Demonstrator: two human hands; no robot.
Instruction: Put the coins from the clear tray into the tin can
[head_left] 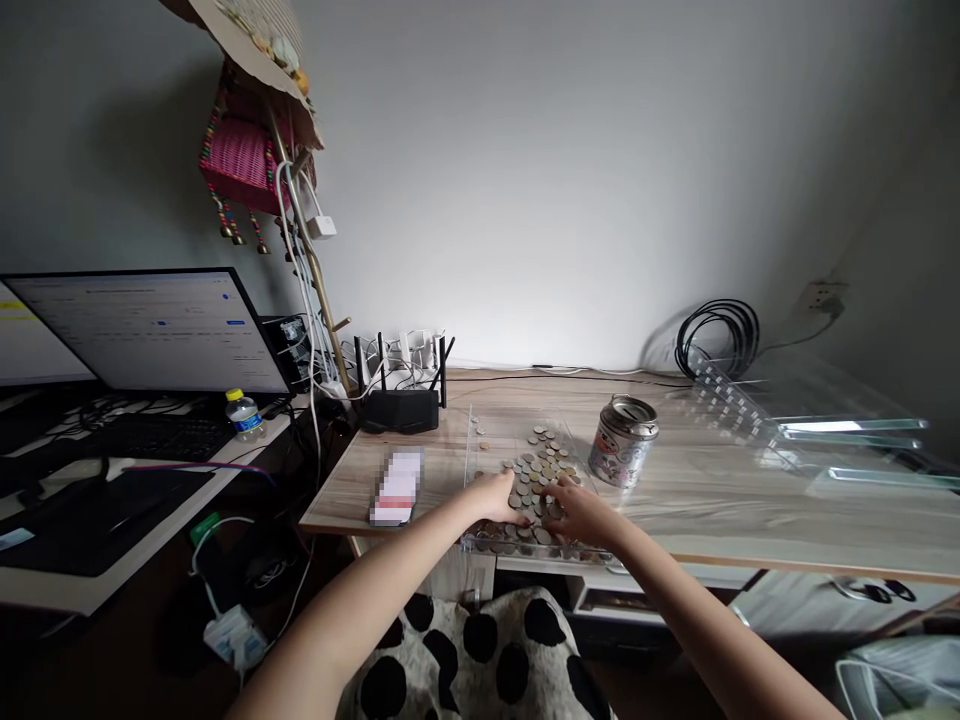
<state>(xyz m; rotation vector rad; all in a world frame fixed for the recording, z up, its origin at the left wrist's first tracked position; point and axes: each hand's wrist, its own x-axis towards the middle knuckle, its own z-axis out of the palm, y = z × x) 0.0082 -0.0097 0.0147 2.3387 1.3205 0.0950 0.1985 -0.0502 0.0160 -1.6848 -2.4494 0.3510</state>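
A clear shallow tray (487, 425) lies at the desk's front edge with many loose coins (536, 470) in it, thickest toward the near side. Inside the left part of the tray, my left hand (496, 497) rests low over the coins, thumb and fingers apart. My right hand (576, 508) reaches in from the right, its fingers spread and touching coins; no held coin shows. Just right of the tray stands a round patterned tin (622, 445) with a metal lid that has a dark slot.
A phone (397, 487) lies left of the tray, with a black router (400, 410) behind it. Clear acrylic pieces (847, 430) and a coiled black cable (716, 340) occupy the right side. At far left are a monitor (157, 330) and a small bottle (244, 415).
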